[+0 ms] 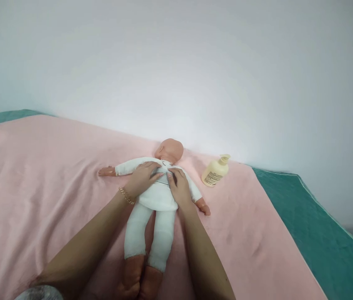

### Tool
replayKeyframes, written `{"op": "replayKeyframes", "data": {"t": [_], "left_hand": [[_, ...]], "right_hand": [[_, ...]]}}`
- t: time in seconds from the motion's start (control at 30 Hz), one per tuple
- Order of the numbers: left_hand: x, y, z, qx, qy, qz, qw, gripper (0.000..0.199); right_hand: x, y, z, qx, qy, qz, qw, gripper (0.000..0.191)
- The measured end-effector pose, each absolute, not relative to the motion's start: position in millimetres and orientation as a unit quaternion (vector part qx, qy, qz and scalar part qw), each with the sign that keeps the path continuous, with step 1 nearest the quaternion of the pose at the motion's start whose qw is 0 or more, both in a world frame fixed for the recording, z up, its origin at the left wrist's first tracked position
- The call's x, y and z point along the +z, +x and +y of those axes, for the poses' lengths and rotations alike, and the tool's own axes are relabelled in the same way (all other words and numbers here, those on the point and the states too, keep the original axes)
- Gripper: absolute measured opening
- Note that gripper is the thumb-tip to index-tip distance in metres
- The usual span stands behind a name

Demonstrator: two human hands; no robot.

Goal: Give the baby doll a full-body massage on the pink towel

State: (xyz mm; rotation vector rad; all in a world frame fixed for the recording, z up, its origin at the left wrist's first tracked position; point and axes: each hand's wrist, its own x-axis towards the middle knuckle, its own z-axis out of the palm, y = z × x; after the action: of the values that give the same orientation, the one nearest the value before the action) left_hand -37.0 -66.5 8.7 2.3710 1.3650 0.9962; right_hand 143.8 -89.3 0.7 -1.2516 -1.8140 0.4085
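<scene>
A baby doll (159,200) in white cloth lies stretched out with its arms spread, its bald head (170,150) pointing away from me. No facial features show; one ear is visible. My left hand (142,178) rests on the left of the doll's upper torso, fingers extended and laid on the cloth. Opposite it, my right hand (179,186) lies on the right of the torso, fingers also stretched out and slightly bent. Both thumbs point inward, with a narrow gap between the hands. Neither hand grips anything. A gold bracelet circles my left wrist.
A pale yellow pump bottle (215,173) stands right of the doll, beyond its arm. Under everything lies a wrinkled pink blanket (54,179) over a green sheet (301,212), which shows at both sides. A plain pale wall (176,66) rises behind.
</scene>
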Motion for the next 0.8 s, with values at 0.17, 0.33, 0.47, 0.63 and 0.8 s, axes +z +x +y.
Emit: {"op": "replayKeyframes", "data": {"t": [0.17,0.33,0.47,0.63,0.8], "left_hand": [[10,-38,-66,0.33,0.812,0.462,0.135,0.034],[8,-37,-65,0.329,0.817,0.457,0.127,0.034],[3,-38,-63,0.334,0.82,0.452,0.107,0.038],[0,-38,-61,0.319,0.826,0.452,0.107,0.039],[-1,-39,-59,0.315,0.826,0.454,0.11,0.039]], "right_hand": [[0,143,-87,0.171,-0.505,-0.741,0.41,0.03],[-1,141,-88,0.159,-0.509,-0.736,0.418,0.03],[-4,140,-89,0.15,-0.505,-0.734,0.428,0.036],[-4,140,-88,0.162,-0.511,-0.743,0.4,0.04],[-1,141,-87,0.173,-0.516,-0.748,0.379,0.041]]}}
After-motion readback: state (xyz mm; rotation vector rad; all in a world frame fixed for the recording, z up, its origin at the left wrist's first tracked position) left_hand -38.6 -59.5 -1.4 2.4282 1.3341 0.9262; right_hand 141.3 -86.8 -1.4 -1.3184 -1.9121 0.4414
